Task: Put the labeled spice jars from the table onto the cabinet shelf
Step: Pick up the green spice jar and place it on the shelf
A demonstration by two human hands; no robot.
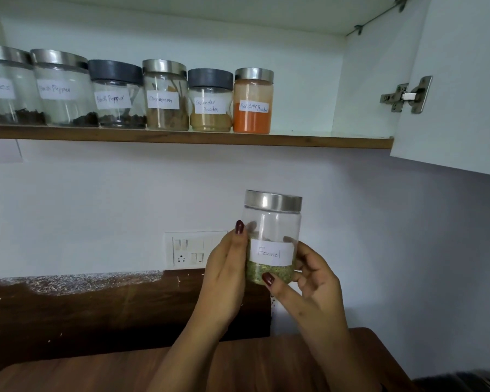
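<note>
A clear jar labelled Fennel (271, 222), with a steel lid and green seeds at its bottom, is held upright below the cabinet shelf (323, 142). My left hand (224, 275) grips its left side, fingers behind it. My right hand (311, 281) holds its right side, thumb across the lower front. On the shelf stand several labelled jars in a row: Cloves (0, 86), two Black Pepper jars (63, 89) (116, 97), Cinnamon (166, 97), Coriander Powder (210, 103) and Red Chilli Powder (252, 103). Bare shelf lies to the right of the red jar.
The open cabinet door (464, 80) with its hinge (408, 94) hangs at the right. A wall switch plate (190, 250) is behind my left hand. The wooden table (125, 369) lies below, with a dark backboard (96, 306) behind it.
</note>
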